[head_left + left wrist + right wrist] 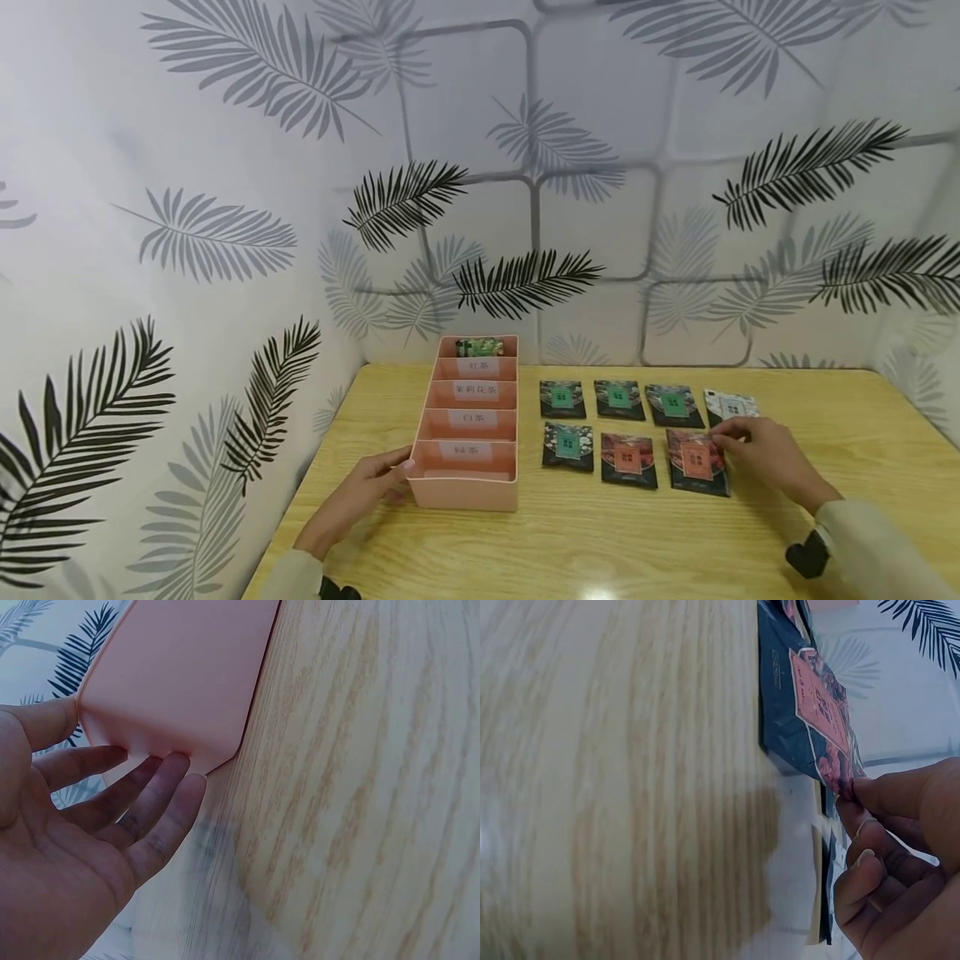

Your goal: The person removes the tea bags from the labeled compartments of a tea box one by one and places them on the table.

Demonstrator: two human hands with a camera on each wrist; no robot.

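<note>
A pink divided box [465, 493] stands left of centre, its compartments marked with white labels. Its near left corner is held by my left hand [365, 490], thumb at the rim and fingertips against the outer wall in the left wrist view. With thumb and forefinger, my right hand [768, 454] pinches the upper right corner of a black tea sachet with a red label [697, 460]. In the right wrist view that sachet [810, 705] tilts, its pinched corner raised off the table. Left of it lies a similar red-labelled sachet [628, 460].
Three dark sachets with green labels [618, 398] line the back row, ending in a whitish sachet [729, 403] partly behind my right hand. A floral green-labelled sachet [567, 444] lies beside the box. Green packaging [480, 347] sits in the farthest compartment. Patterned walls border the wooden table [585, 542].
</note>
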